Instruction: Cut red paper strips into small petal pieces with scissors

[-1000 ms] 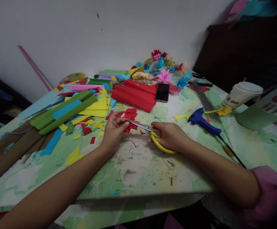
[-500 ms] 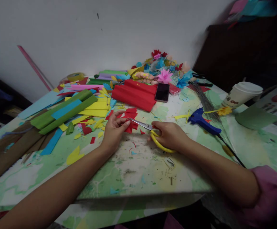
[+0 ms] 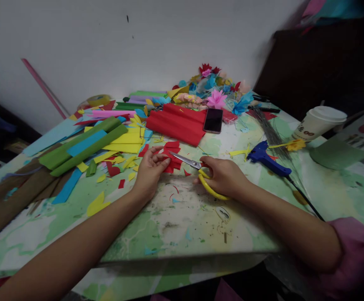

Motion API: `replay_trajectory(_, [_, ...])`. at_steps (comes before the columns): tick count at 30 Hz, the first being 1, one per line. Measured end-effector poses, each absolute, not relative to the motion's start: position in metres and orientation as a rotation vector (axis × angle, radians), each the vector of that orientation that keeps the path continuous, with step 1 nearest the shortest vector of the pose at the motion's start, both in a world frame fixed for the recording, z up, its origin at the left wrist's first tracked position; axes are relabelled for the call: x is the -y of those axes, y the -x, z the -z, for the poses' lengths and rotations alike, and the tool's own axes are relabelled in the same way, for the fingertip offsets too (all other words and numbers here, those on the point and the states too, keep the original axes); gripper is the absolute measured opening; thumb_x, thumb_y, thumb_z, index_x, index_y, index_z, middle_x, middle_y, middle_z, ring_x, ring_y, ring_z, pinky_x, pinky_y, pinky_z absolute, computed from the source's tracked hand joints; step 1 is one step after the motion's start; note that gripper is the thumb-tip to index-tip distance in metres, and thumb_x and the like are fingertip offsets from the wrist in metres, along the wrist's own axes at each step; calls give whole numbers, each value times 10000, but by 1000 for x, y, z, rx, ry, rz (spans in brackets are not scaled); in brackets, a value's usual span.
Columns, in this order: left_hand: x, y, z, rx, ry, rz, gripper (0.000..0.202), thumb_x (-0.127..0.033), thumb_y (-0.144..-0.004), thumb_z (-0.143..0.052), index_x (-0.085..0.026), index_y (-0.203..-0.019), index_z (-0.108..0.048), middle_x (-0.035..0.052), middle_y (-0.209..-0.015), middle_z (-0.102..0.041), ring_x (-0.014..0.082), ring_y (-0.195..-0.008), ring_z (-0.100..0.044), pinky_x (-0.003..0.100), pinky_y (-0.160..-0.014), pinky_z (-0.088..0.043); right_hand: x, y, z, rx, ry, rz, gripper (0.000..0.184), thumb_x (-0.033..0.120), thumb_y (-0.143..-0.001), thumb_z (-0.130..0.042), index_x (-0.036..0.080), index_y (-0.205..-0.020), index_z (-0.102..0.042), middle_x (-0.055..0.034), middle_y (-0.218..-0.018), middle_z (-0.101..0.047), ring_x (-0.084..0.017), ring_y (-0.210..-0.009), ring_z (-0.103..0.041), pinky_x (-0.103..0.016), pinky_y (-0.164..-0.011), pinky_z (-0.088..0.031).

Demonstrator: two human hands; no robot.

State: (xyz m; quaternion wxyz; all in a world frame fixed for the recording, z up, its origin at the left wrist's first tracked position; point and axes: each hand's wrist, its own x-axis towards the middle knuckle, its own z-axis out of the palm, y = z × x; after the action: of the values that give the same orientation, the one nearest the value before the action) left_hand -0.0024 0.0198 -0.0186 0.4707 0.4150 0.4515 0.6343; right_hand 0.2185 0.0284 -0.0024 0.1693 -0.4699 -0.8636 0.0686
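Your right hand (image 3: 224, 177) held rigid-looking yellow-handled scissors (image 3: 196, 164), best gripped by the loops (image 3: 211, 190); your left hand (image 3: 150, 170) looked narrow, contents unclear.

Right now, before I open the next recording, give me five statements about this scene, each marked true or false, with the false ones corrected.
1. The right hand holds yellow-handled scissors. True.
2. The blue glue gun is in the left hand. False: it lies on the table, to the right of the right hand.
3. The scissor blades point toward the left hand. True.
4. The pink flower is nearer the hands than the phone. False: the phone is nearer.
5. The white-lidded cup is to the right of the glue gun. True.
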Motion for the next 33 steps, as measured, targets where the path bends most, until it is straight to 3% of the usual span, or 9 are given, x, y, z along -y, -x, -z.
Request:
replay_trajectory(5, [-18, 1, 16, -1111, -997, -1554, 442, -147, -650, -751, -200, -1047, -564, -37, -780, -587, 70, -644, -572, 183, -591, -472, -28, -218, 1, 2427, 1339, -196, 444, 532, -793, -553, 175, -1055, -579, -47, -761, -653, -167, -614, -541, -254, -552, -255])
replay_trajectory(11, [-17, -2, 16, -1147, -978, -1503, 440, -179, -683, -741, -213, -1078, -551, -19, -835, -567, 51, -568, -519, 134, -422, -395, -29, -219, 3, 2430, 1337, -177, 435, 547, -797, -539, 174, -1018, -576, -51, -760, -657, -167, -612, -540, -254, -544, -244])
replay_trajectory(19, [-16, -4, 17, -1088, -942, -1496, 413, -153, -686, -717, -207, -1057, -545, -6, -899, -580, 76, -659, -573, 181, -543, -519, -28, -218, 0, 2457, 1353, -151, 433, 577, -798, -526, 189, -984, -579, -48, -786, -679, -174, -631, -580, -258, -538, -248])
replay_trajectory(27, [-18, -2, 21, -1047, -993, -1515, 441, -104, -676, -691, -193, -1081, -540, -10, -876, -599, 84, -761, -598, 189, -689, -497, -27, -219, -2, 2532, 1312, -77, 520, 635, -774, -524, 184, -1025, -585, -69, -917, -699, -227, -780, -632, -283, -596, -306])
replay_trajectory(33, [-16, -2, 19, -1049, -1006, -1505, 508, -90, -648, -702, -188, -1115, -526, -22, -831, -609, 82, -722, -592, 199, -683, -480, -28, -218, -3, 2547, 1301, -85, 499, 608, -783, -519, 179, -1028, -587, -71, -896, -690, -228, -778, -625, -290, -602, -321])
